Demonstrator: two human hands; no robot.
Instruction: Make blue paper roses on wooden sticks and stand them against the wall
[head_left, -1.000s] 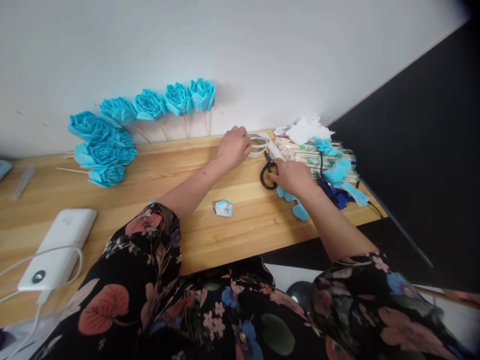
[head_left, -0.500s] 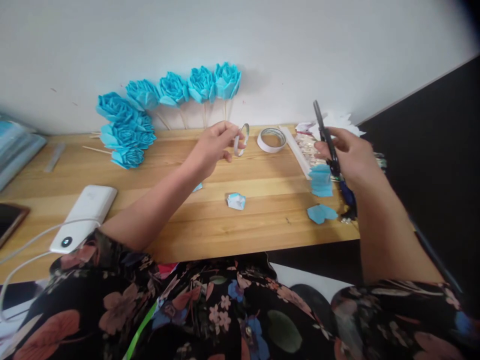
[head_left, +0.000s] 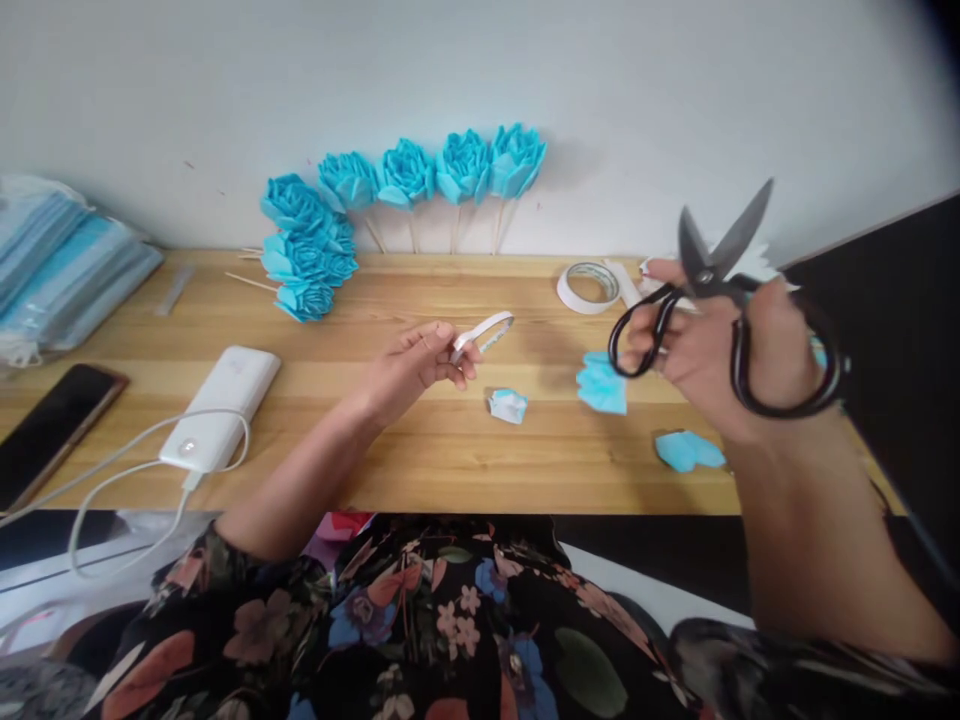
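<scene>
Black scissors (head_left: 709, 283) gape in right fingers (head_left: 782, 345); left fingers (head_left: 436, 342) pinch and partly hide narrow tape (head_left: 485, 325).

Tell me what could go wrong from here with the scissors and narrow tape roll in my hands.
The scissors in your right grip stand open, so they might nick your left grip if the two come close. The narrow tape roll, pinched there at one side, could slip. The white cable hangs past the front edge of the table near your left forearm and might snag.
</scene>
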